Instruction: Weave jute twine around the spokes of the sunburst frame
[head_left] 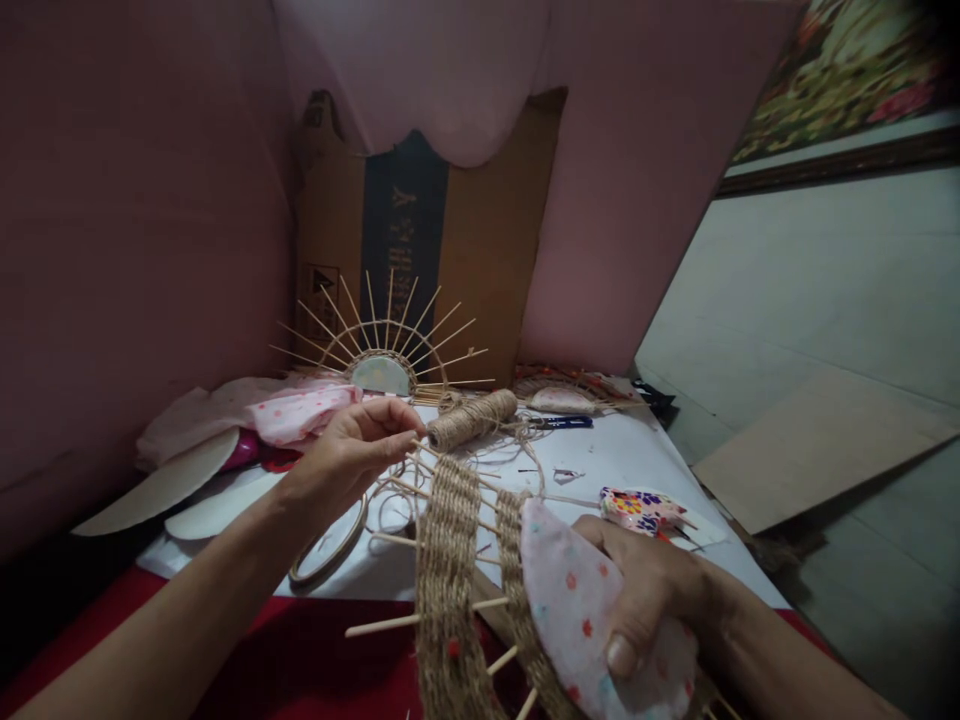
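Note:
My right hand (652, 590) grips the fabric-covered half-disc (570, 610), white with red and blue spots, its thumb pressed on the front. This half-disc is the centre of a woven fan-shaped piece, with bands of jute twine (450, 560) running across thin wooden sticks (386, 625). The piece is tilted, and its lower part runs out of view. At its upper end my left hand (367, 435) is pinched closed beside the stick tips; what lies between the fingertips is too small to make out. Just beyond those fingertips lies a spool of jute twine (476, 418).
A second stick fan (381, 375) stands at the back before a cardboard box (487, 250). Spotted pink cloth (300, 412) and an embroidery hoop (330, 560) lie left. A dark-blue-handled tool (562, 423) and a floral piece (637, 508) lie right on the white table (555, 455).

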